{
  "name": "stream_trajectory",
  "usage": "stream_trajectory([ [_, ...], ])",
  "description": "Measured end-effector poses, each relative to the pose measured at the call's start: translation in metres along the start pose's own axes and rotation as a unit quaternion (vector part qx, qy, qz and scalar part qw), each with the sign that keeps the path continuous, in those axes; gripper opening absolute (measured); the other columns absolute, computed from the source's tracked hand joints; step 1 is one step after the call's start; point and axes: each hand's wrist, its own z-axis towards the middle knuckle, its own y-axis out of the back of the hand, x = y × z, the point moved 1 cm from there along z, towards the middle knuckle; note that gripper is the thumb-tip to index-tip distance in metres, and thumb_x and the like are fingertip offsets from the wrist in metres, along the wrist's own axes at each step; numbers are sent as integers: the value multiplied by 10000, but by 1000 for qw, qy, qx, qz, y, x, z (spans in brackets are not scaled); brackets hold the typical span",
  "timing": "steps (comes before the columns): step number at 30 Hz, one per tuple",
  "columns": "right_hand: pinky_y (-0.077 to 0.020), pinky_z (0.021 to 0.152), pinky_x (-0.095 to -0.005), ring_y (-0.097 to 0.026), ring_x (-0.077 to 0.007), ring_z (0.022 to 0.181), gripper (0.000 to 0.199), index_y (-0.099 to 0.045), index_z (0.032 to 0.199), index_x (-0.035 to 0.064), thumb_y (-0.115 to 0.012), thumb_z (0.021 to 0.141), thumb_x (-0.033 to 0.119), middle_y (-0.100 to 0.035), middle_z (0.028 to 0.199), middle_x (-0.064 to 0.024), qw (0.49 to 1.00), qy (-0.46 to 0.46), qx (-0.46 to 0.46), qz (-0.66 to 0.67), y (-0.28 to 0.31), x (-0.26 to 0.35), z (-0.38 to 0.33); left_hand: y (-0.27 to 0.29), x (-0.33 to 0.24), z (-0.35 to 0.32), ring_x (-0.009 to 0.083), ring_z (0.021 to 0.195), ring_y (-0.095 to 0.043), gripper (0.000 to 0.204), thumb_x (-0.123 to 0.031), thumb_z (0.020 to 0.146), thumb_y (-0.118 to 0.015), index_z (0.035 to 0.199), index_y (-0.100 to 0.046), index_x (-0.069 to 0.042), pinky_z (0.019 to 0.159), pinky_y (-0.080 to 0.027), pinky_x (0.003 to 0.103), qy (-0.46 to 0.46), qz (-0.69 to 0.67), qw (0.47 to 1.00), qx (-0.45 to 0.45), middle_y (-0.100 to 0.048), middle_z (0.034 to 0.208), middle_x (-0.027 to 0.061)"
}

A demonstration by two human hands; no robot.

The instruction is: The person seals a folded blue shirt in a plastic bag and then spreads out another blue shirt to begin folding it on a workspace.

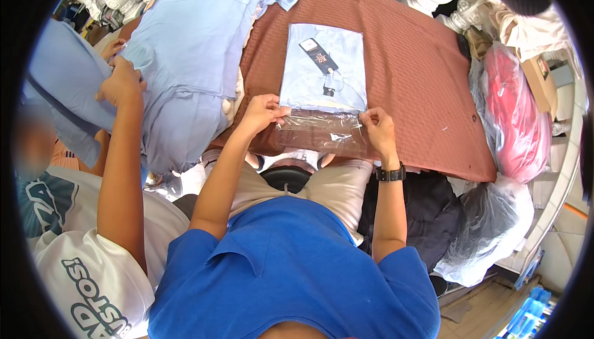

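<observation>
The left hand (265, 113) and right hand (380, 130) pinch tightly on opposite edges of the clear plastic bag (318, 130), equally near the folded light-blue garment (303, 85) stretching lengthwise away beyond.

Light-blue garment (309, 84), brown patterned cloth (421, 85)

1. The table (427, 60) wears a textured brown cloth (421, 110).
2. A pile of light-blue fabric (192, 35) covers its left part, drooping over the near edge.
3. Cream fabric (238, 94) shows along that pile's right side.
4. Near the middle, a clear bag (322, 130) lies flat around a folded light-blue garment (298, 82).
</observation>
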Motion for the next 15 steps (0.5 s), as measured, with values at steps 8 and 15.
stream_trajectory([
  [8, -481, 677, -203, -592, -71, 745, 102, -647, 1003, -8, -669, 905, 15, -693, 851, -54, 954, 50, 0, 297, 2, 29, -19, -10, 5, -11, 136, 869, -664, 569, 104, 867, -653, 1357, -395, -22, 783, -517, 252, -163, -87, 982, -42, -712, 940, 136],
  [15, -496, 745, -206, -594, -61, 803, 273, -681, 1142, 6, -711, 871, -20, -671, 883, -13, 965, 54, 28, 253, 8, 25, -19, -7, 5, -12, 87, 856, -639, 409, 88, 870, -645, 1258, -613, -39, 783, -486, 213, -198, 9, 980, -25, -710, 982, 65],
])
